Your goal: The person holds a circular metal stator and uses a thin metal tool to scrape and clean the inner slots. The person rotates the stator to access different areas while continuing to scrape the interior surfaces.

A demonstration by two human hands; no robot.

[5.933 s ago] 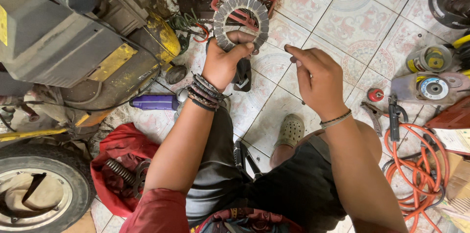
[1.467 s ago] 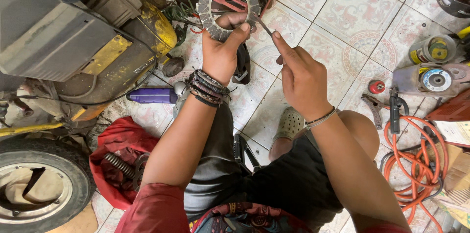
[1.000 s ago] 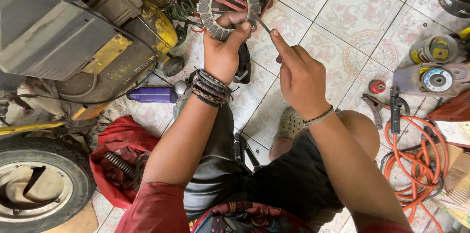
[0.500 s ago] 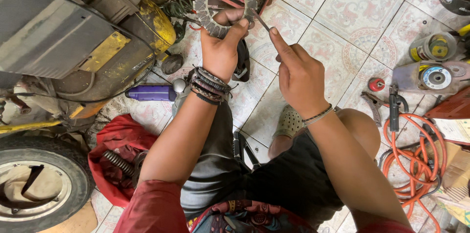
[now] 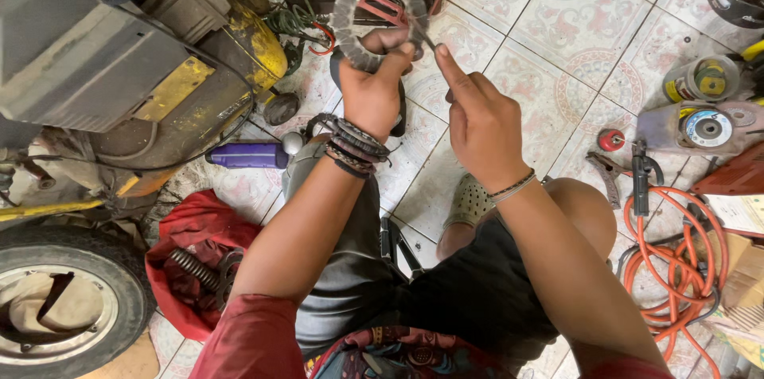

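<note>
The left hand [image 5: 372, 92] pinches the flat grey toothed metal ring [image 5: 379, 17] by its lower rim, likely light, stiff and greasy, while the right hand [image 5: 477, 120] grips a thin metal pick [image 5: 422, 33] against it

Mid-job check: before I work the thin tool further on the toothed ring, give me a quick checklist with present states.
1. Left hand grips the toothed ring at its lower edge: ok.
2. Right hand holds the thin tool, tip at the ring's right rim: ok.
3. Exact spot the tip touches: cannot tell.
4. Ring held up off the tiled floor: ok.
5. Orange hose lies apart from both hands: ok.
6. Purple can lies close beside the left forearm: not ok.
</note>
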